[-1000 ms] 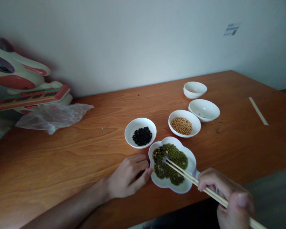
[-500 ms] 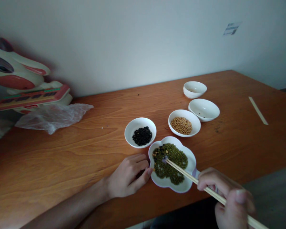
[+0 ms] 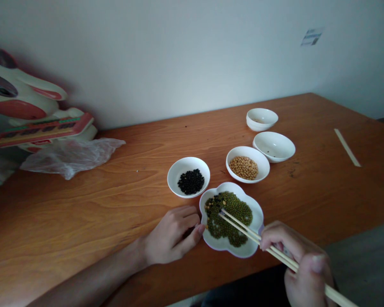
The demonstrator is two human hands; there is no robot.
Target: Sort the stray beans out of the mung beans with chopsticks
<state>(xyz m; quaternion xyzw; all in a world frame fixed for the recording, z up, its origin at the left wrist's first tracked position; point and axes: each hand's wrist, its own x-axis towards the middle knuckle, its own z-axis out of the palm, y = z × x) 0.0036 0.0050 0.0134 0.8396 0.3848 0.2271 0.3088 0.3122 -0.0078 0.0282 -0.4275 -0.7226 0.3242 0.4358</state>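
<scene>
My right hand grips a pair of wooden chopsticks. Their tips are slightly apart over the mixed beans in a white flower-shaped dish near the table's front edge. Mostly green beans fill the dish, with some black and yellow ones at its left side. My left hand rests on the table with curled fingers, its fingertips touching the dish's left rim. Behind the dish stand a white bowl of black beans and a white bowl of yellow beans.
Two more white bowls stand farther back on the right of the wooden table. A paper chopstick sleeve lies at far right. A crumpled plastic bag and a cartoon-animal toy sit at the left by the wall.
The chopstick tips closed together among the beans, then opened again and shifted slightly. My right hand edged a little left. My left hand stayed still.
</scene>
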